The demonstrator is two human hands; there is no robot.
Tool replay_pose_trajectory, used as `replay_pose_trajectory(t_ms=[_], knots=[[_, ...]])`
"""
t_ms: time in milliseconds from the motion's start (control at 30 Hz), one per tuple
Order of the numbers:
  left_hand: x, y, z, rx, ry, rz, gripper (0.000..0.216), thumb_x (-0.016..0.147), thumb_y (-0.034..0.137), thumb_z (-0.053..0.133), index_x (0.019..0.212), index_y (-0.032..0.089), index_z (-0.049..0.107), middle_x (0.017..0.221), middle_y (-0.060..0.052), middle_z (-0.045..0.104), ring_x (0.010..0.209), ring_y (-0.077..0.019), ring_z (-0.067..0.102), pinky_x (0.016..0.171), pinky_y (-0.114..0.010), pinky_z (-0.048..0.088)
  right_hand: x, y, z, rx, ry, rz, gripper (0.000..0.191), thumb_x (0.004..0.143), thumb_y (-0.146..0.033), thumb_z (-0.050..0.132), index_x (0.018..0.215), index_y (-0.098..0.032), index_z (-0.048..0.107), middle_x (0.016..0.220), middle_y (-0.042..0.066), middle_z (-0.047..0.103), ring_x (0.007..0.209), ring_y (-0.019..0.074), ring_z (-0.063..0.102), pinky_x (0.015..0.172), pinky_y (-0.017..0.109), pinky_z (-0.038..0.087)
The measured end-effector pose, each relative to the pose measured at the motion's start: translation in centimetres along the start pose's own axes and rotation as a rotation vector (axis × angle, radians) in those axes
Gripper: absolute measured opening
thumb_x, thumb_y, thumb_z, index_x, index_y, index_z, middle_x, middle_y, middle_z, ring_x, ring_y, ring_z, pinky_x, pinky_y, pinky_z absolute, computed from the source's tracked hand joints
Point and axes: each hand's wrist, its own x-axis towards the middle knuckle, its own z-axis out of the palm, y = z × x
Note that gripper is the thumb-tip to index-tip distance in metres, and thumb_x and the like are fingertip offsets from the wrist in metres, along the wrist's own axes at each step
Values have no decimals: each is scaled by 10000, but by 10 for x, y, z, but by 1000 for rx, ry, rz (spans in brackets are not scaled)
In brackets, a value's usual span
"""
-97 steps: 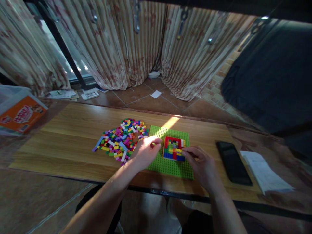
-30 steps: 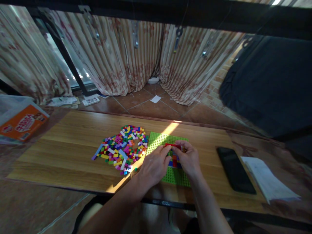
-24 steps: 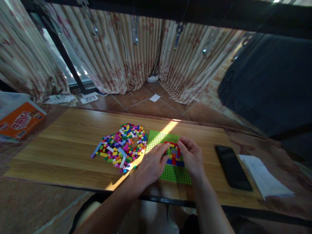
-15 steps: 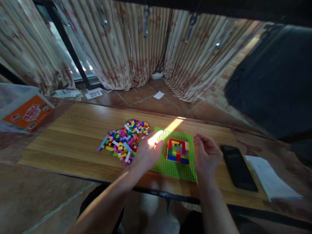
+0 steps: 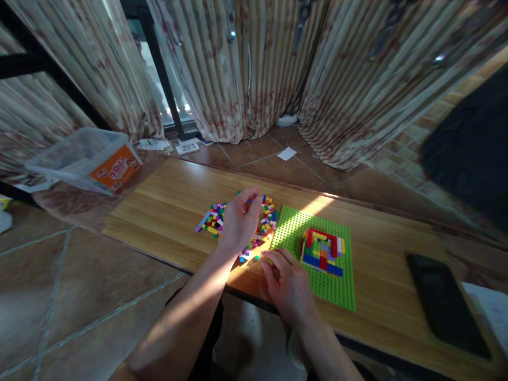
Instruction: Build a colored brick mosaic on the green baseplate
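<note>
My left hand [image 5: 240, 222] is over the pile of small coloured building bricks [image 5: 265, 225], its fingers drawn together toward the thumb. Whatever may be between its fingertips is hidden. Close to the table's front edge, my right hand [image 5: 289, 288] covers the near left corner of the green studded baseplate [image 5: 335, 293]. Its thumb and forefinger are curled toward each other, and I cannot make out anything between them. On the baseplate sits a low square block of bricks [image 5: 323, 251] in red, blue, yellow and green.
A black phone-like slab [image 5: 446, 304] and white paper [image 5: 486, 307] lie at the right of the wooden table [image 5: 166, 206]. Beyond its left end stands a clear plastic bin [image 5: 79, 159] with an orange label. Striped curtains [image 5: 270, 69] hang behind.
My view has swung left, so the table things appear farther right. The right hand has moved from the baseplate's right side to its left. The left hand has moved over the brick pile.
</note>
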Motion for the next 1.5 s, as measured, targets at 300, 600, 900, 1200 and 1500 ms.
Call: replay_pose_trajectory(t_ms=[300, 600, 900, 1200, 1500], knots=[[2, 3, -6, -118, 15, -73, 261, 854, 267, 609, 1070, 137, 676, 918, -71, 730, 749, -147, 671, 676, -241, 538, 17, 15, 11, -196, 68, 83, 241, 927, -141, 472, 1054, -147, 677, 967, 95, 669, 882, 208, 640, 783, 331, 521], [0, 0, -11, -113, -32, -81, 256, 857, 276, 602, 1066, 153, 684, 925, -69, 735, 744, -151, 677, 654, -238, 530, 33, 13, 15, -320, -12, 96, 216, 919, -153, 484, 990, -181, 686, 1046, 91, 671, 955, 228, 613, 855, 354, 498], [-2, -12, -9, -28, -56, -37, 296, 864, 336, 609, 1094, 165, 684, 918, -62, 732, 700, -139, 649, 644, -244, 521, 31, 16, 16, -297, 13, 88, 215, 917, -200, 504, 1031, -181, 686, 1047, 90, 669, 961, 222, 606, 855, 349, 499], [-2, -9, -9, 11, -70, -13, 272, 880, 317, 590, 1088, 168, 681, 970, -81, 734, 764, -160, 668, 702, -277, 545, 24, 5, 17, -149, 70, -28, 229, 908, -152, 486, 935, -211, 705, 1013, 83, 654, 933, 198, 613, 816, 334, 526], [-2, -7, -10, 24, -86, -30, 270, 883, 306, 581, 1093, 169, 680, 970, -80, 736, 782, -166, 672, 687, -273, 543, 16, -7, 28, -270, -152, -28, 202, 877, -173, 559, 976, -231, 725, 1044, 76, 654, 974, 231, 603, 824, 353, 527]])
